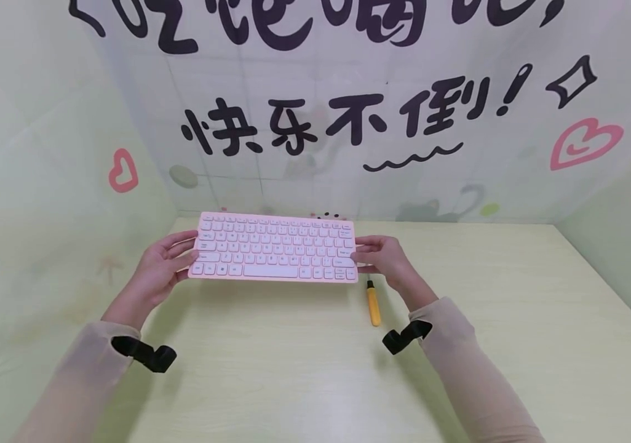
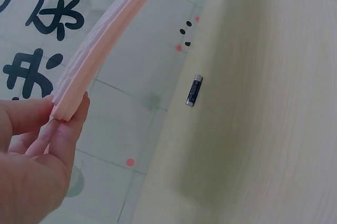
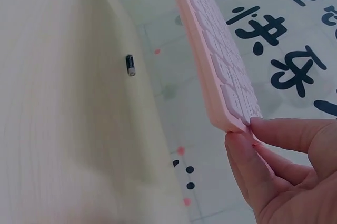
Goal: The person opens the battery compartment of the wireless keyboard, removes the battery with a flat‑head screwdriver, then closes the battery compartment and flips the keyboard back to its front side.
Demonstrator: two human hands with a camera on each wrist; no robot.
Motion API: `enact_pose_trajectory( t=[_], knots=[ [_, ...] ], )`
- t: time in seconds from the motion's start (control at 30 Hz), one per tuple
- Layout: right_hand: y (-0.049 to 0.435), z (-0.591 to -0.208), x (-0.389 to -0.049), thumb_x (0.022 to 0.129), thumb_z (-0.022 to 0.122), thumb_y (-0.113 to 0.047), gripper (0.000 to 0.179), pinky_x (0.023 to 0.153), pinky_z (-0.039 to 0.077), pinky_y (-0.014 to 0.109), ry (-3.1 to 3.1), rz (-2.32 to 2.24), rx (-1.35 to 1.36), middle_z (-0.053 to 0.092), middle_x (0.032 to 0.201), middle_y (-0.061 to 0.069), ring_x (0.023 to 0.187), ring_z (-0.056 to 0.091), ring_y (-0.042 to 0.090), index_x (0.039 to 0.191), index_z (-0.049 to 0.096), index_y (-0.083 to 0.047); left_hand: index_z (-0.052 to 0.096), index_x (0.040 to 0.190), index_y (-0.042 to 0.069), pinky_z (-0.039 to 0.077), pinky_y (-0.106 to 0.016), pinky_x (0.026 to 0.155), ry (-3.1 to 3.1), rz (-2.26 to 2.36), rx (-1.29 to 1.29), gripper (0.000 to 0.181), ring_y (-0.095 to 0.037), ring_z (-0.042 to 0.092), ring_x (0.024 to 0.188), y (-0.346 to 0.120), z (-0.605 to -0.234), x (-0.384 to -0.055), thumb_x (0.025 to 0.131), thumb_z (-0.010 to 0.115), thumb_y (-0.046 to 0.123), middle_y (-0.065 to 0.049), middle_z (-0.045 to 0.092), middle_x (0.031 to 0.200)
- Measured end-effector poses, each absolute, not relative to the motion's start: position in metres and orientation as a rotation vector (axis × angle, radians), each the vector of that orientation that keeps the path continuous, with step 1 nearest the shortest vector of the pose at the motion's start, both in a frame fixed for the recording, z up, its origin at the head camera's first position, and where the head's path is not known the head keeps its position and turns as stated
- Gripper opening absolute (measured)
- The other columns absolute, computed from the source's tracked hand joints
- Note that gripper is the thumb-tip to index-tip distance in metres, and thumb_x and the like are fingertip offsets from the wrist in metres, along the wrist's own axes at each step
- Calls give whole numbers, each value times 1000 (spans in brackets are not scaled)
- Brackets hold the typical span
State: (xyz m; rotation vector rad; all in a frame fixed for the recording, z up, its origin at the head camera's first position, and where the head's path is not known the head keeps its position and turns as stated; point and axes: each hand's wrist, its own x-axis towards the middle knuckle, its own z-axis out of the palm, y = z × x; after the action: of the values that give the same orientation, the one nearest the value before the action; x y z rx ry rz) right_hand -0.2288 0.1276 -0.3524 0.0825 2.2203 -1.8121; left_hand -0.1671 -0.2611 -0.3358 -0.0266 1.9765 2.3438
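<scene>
A pink keyboard [image 1: 273, 249] with white keys is held up above the table, its key side turned toward the head camera. My left hand [image 1: 163, 261] pinches its left end, thumb on the key side and fingers behind. At the other end my right hand [image 1: 384, 258] grips it the same way. Both wrist views show the pink edge between thumb and fingers, in the left hand [image 2: 42, 150] and in the right hand [image 3: 284, 166]. A small dark battery [image 2: 194, 90] lies on the table behind the keyboard, hidden from the head view.
A screwdriver with a yellow handle [image 1: 373, 306] lies on the pale wooden table [image 1: 271, 369], just below my right hand. A printed white cloth [image 1: 315, 178] with black lettering hangs at the table's back edge, and pale green walls [image 1: 33, 215] flank the left and right sides.
</scene>
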Motion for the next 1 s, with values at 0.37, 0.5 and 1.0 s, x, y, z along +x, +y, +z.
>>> enact_pose_trajectory(
  t=[0.37,0.5,1.0],
  knots=[
    [118,-375,-224,82,66,-1,41,78,51,39,2248,-1714,123,56,99,15,81,59,22,122,54,0,24,144,3,51,-22,70,2188,2088,-139,58,-5,62,85,-269,-364,-175,93,51,4,1,56,119],
    [115,-385,-220,81,68,-1,40,77,51,39,2238,-1687,140,56,96,14,76,58,21,118,55,1,23,144,2,51,-21,72,2277,1957,-167,55,-2,60,85,-270,-372,-176,95,47,6,-19,39,138],
    [111,-397,-212,80,68,1,34,66,54,33,2276,-1622,127,54,90,13,69,56,19,110,53,3,23,144,1,49,-21,72,2293,1826,-251,53,0,55,86,-265,-398,-177,95,44,4,-23,31,141]
  ],
)
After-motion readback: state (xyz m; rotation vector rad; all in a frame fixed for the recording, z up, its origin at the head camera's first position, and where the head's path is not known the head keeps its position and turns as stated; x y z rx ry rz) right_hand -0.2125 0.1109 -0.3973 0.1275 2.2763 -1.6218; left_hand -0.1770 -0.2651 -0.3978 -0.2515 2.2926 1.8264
